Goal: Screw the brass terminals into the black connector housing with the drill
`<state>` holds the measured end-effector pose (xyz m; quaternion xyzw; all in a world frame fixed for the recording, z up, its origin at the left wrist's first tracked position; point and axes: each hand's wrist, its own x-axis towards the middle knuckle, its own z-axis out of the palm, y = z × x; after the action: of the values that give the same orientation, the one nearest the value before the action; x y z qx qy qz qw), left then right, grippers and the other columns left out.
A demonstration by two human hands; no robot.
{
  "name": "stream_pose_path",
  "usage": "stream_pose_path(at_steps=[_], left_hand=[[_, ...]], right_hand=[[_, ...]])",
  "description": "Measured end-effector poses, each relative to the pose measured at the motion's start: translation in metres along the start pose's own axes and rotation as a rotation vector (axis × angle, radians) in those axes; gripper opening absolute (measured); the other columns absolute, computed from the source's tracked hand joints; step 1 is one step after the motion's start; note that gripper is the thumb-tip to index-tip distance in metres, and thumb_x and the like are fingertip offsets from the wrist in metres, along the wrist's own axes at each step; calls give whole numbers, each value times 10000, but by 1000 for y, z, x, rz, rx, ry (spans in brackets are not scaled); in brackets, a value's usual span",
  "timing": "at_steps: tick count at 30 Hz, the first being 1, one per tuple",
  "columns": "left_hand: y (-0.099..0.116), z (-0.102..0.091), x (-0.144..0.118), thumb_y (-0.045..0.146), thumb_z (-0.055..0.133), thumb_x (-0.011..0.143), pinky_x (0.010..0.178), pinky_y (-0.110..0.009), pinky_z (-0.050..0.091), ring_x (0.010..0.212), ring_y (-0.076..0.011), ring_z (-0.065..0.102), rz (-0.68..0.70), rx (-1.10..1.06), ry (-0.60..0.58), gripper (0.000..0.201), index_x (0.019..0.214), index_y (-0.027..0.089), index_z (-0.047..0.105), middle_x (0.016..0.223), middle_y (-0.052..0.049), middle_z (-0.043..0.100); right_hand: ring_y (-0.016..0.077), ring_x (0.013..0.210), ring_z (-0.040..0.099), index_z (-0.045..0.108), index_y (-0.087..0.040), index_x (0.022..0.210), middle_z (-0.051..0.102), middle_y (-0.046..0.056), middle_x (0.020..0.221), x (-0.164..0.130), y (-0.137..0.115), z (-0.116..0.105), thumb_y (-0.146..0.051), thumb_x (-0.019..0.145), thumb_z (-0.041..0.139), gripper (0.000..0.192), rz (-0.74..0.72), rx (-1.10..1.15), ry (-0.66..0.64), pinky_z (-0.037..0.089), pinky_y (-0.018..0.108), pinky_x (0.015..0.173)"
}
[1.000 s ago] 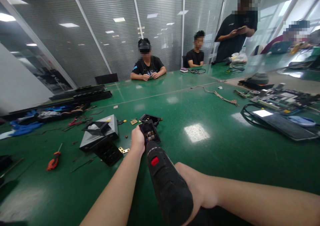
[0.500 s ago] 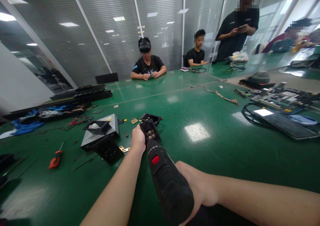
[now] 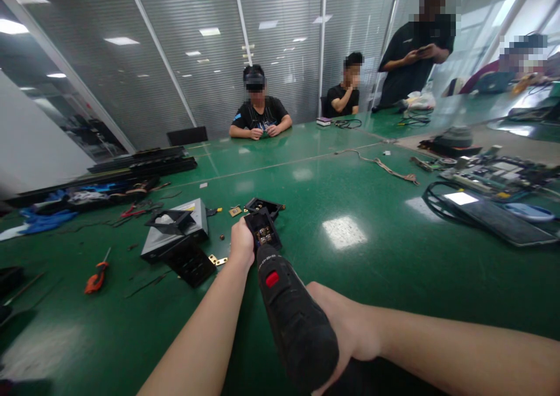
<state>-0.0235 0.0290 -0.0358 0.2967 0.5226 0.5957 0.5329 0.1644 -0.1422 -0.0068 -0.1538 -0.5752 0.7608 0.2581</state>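
Black plastic makes up the small box part (image 3: 263,228) that the left hand (image 3: 241,243) holds with its fingers wrapped tight around the left side. Little brass bits show inside it. The part stands on the green table (image 3: 371,256), tipped up toward the person.

The right hand (image 3: 339,326) is closed around a black power drill (image 3: 291,320) with a red button. The drill is long and points to 12 o'clock, straight at the part. Its tip is hidden by the drill body, so I cannot tell if it touches. The left hand is the nearer one, right at 9 o'clock of the part.

An orange screwdriver (image 3: 95,279) lies well apart at 9 o'clock.
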Motion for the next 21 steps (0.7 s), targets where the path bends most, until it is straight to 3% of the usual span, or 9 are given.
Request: stream_pose_path(at_steps=[5, 8, 21], left_hand=[[-3, 1, 0, 448, 570, 810, 791, -464, 588, 795, -318, 732, 8, -12, -25, 304, 812, 171, 695, 756, -129, 726], [-5, 0, 2, 446, 590, 803, 800, -443, 588, 816, -303, 728, 13, -25, -17, 290, 820, 177, 698, 735, -104, 711], [-2, 0, 2, 517, 616, 840, 822, -477, 591, 913, -360, 744, -19, -17, -36, 358, 842, 173, 714, 781, -145, 742]], right_hand=[[159, 675, 605, 671, -142, 664, 633, -12, 719, 1, 1, 0, -370, 333, 1053, 554, 12, -3, 13, 622, 350, 766], [158, 670, 593, 679, -138, 658, 638, -8, 714, 1, 0, 0, -377, 326, 1051, 553, 4, -12, 6, 615, 347, 748], [180, 687, 633, 716, -126, 668, 644, 7, 715, 1, -6, 3, -304, 359, 1048, 488, -1, 58, 2, 631, 361, 754]])
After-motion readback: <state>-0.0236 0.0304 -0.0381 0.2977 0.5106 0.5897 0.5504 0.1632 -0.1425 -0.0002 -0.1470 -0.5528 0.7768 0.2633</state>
